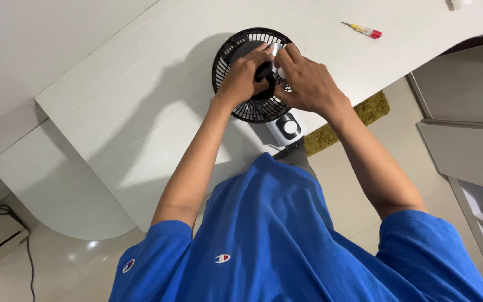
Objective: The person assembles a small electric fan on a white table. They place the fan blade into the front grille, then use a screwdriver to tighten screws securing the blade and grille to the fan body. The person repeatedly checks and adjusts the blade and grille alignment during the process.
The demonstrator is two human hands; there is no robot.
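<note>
The small fan (pixel 255 78), black grille up, lies at the near edge of the white desk (pixel 141 95), its white base overhanging. Both arms extend forward, wrists bent inward. The left hand (pixel 243 78) and right hand (pixel 307 84) meet at the hub; each grip closes narrowly on the central part. A screwdriver (pixel 361 30) lies well apart toward the far edge.

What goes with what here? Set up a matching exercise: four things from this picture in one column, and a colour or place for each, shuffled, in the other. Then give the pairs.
Things:
1. fan grille
2. screwdriver
3. fan base
4. rug

Descriptions:
A. yellow-green, on the floor beside the desk
B. black, round, under both hands
C. white, with a round knob, at the desk's edge
D. yellow shaft, red handle, lying apart on the desk

Pairs: 1-B, 2-D, 3-C, 4-A
</note>
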